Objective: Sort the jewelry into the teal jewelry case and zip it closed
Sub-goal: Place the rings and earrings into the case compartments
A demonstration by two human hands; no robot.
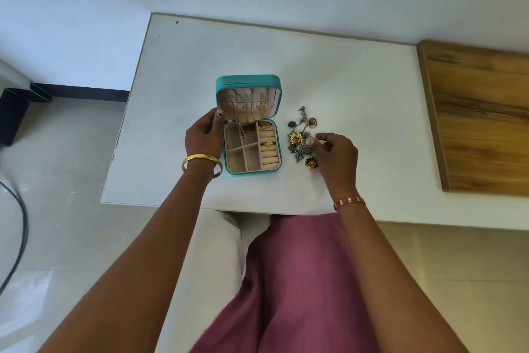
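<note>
From my remote seat I saw the teal jewelry case lying open on the white table, its lid tipped back and away from the person. Thin gold chains hung down the lid's beige lining into the base. In the base, 1 gold ring sat in the ring rolls on the right side, while the 4 square compartments on the left looked bare as far as I could tell.

The left hand rested against the case's left edge at the hinge, thumb up against the lid and fingers loosely curved beside the wall; a gold bangle circled that wrist.

Just right of the case lay the loose jewelry pile (flower-shaped earrings, dark metal pieces, a ring or 2). The right hand hovered over its right side, thumb and forefinger pressed together on a small gold piece at the pile's edge. I could not tell what kind of piece it was. A red and white bracelet sat on that wrist.
</note>
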